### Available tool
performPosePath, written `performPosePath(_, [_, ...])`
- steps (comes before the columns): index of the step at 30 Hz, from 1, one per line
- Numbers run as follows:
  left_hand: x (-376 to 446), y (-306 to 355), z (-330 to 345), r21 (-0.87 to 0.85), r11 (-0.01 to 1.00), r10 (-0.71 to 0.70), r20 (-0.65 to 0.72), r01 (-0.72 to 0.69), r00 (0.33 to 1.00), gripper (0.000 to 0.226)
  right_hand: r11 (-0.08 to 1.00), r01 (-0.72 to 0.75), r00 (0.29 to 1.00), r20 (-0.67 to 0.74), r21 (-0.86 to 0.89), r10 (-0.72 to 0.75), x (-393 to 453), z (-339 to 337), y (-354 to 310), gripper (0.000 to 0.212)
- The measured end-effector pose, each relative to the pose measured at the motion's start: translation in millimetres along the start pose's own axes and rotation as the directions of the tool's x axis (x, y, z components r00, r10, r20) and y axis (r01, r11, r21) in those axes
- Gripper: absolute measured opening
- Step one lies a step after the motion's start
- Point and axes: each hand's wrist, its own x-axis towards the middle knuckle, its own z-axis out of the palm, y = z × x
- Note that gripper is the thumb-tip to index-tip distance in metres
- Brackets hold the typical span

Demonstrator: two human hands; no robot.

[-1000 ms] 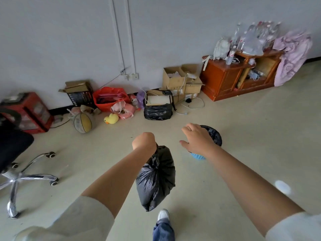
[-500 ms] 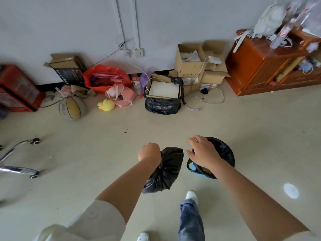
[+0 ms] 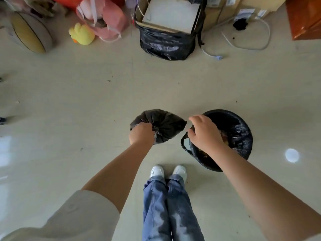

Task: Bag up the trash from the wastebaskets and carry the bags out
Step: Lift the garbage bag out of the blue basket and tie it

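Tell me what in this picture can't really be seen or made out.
- Head view: what is inside the tied black bag; its plastic hides it.
- Wastebasket contents: mostly covered by the right hand and liner folds.
- Left hand fingers: curled under, out of sight.
- Ball and orange cabinet: cut off by the edges.

- Tied black trash bag (image 3: 161, 125): full and rounded, neck gathered in the left hand (image 3: 141, 133).
- Wastebasket (image 3: 231, 140): round, black liner open with trash inside, under the right hand (image 3: 205, 133), which pinches the liner's near rim.
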Motion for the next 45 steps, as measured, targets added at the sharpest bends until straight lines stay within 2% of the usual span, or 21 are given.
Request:
performPosePath(5, [38.8,5.2,68.2,0.039,0.999,-0.021,0.033,0.020,0.999,0.021,0.999,0.005,0.998,0.061,0.034,-0.008,11.5,52.6,36.7,0.034])
performPosePath(8, [39.7,14.7,84.8,0.128,0.991,0.037,0.001,-0.037,0.999,0.024,0.999,-0.020,0.996,0.089,0.029,0.017,7.2,60.6,54.9,0.032])
performPosePath(14, [13.1,53.5,78.1,0.201,0.939,0.294,-0.044,-0.280,0.955,0.052,0.991,-0.111,0.992,0.066,0.069,0.107,-20.7,23.1,93.0,0.038])
performPosePath(17, [-7.8,85.8,71.6,0.244,0.902,0.384,-0.068,-0.358,0.921,0.057,0.982,-0.163,0.987,0.026,0.094,0.161,-39.8,-2.2,114.7,0.042])
performPosePath(20, [-30.4,116.8,76.7,0.269,0.879,0.426,-0.073,-0.394,0.902,0.059,0.969,-0.203,0.979,0.016,0.142,0.202,-55.4,-16.4,143.8,0.043])
performPosePath(23, [-50.7,143.2,99.7,0.246,0.896,0.394,-0.053,-0.370,0.918,0.060,0.950,-0.230,0.972,0.005,0.210,0.234,-67.6,-18.4,181.4,0.043])
performPosePath(30, [-97.4,179.7,194.4,0.197,0.956,0.223,-0.008,-0.217,0.975,0.055,0.999,-0.032,0.994,0.104,0.029,0.029,-94.4,20.4,271.0,0.042])
performPosePath(37, [-97.5,176.3,286.1,0.196,0.956,0.221,0.017,-0.220,0.975,0.046,0.981,0.160,0.968,0.209,-0.105,-0.136,-95.5,113.1,303.6,0.038])
performPosePath(42, [-60.0,149.7,341.4,0.259,0.924,0.305,-0.060,-0.280,0.950,0.043,0.962,0.246,0.959,0.177,-0.123,-0.222,-74.5,183.8,319.3,0.047])
performPosePath(45, [-30.7,136.2,358.0,0.309,0.870,0.426,-0.079,-0.384,0.901,0.039,0.920,0.343,0.922,0.257,-0.190,-0.291,-49.0,201.2,327.1,0.041])
